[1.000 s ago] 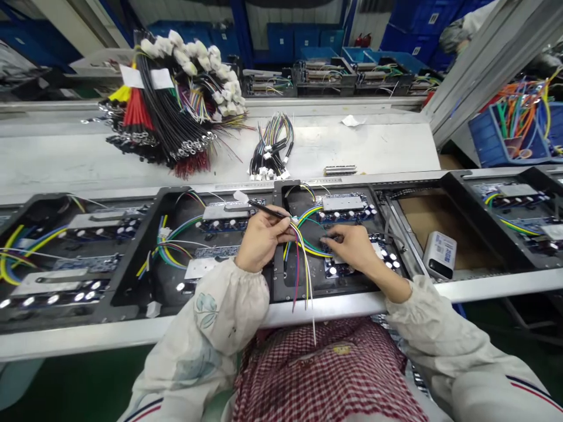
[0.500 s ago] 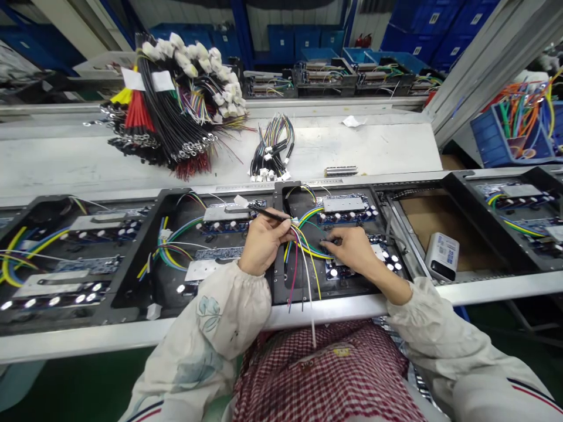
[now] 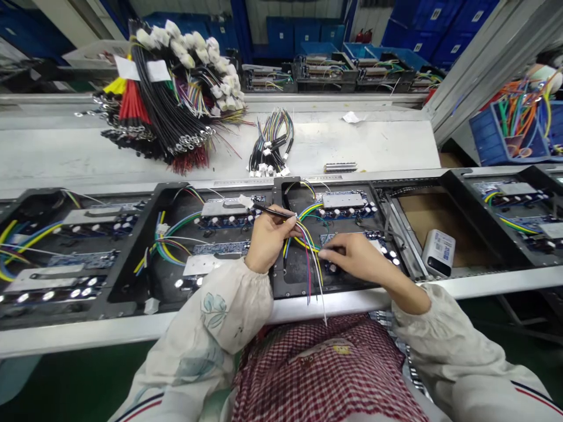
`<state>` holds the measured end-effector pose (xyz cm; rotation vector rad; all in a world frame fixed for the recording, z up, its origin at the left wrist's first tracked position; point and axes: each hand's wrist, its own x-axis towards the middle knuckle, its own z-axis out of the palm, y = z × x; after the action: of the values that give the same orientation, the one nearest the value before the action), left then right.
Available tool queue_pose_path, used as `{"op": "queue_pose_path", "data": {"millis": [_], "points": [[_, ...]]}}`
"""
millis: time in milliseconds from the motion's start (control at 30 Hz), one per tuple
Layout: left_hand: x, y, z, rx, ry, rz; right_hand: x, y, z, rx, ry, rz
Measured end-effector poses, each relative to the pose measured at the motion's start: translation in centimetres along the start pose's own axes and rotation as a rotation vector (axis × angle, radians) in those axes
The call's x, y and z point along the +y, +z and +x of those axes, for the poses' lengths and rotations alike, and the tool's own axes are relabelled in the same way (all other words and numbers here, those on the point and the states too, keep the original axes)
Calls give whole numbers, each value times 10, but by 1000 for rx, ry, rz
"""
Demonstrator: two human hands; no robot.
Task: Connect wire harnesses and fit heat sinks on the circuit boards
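Observation:
My left hand (image 3: 269, 237) pinches a wire harness (image 3: 281, 212) by its black sleeve, over the middle black housing (image 3: 278, 275). The harness's white connector (image 3: 245, 201) sticks out to the left. From the sleeve's other end, loose coloured wires (image 3: 313, 258) fan down towards the front rail, the white one reaching past it. My right hand (image 3: 352, 255) is closed, thumb and fingertips together beside these wires; whether a wire is between them is hidden. Beneath it lies a circuit board (image 3: 328, 239) with capacitors, and a thin green wire (image 3: 323, 219) curves behind.
Similar housings with boards (image 3: 220, 249) line the rail on both sides. A white and black box-shaped device (image 3: 440, 252) rests at the right. On the bench behind are a large cable bundle (image 3: 153, 111), a smaller harness pile (image 3: 270, 143) and a heat-sink-like metal strip (image 3: 340, 167).
My right hand has moved slightly down and towards me, to the hanging wires. The coloured wires have swung to the right. My left hand keeps its hold on the harness, little moved.

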<state>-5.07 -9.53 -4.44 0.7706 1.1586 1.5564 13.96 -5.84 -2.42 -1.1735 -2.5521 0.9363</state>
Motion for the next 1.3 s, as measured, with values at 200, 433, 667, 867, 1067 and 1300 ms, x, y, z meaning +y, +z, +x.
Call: {"op": "queue_pose_path", "data": {"millis": [200, 433, 667, 867, 1067, 1300], "points": [[1, -1, 2, 9, -4, -60, -7, 0, -6, -122, -47, -48], [2, 0, 0, 6, 4, -63, -11, -2, -7, -93, -131, -149], [0, -2, 3, 9, 24, -65, 8, 0, 5, 242, 88, 37], [-1, -2, 3, 10, 40, -60, 19, 13, 18, 277, 150, -57], [-2, -3, 4, 19, 36, -75, 18, 15, 17, 243, 171, -92], [-2, -3, 5, 28, 32, -34, 20, 13, 18, 169, 195, -180]]}}
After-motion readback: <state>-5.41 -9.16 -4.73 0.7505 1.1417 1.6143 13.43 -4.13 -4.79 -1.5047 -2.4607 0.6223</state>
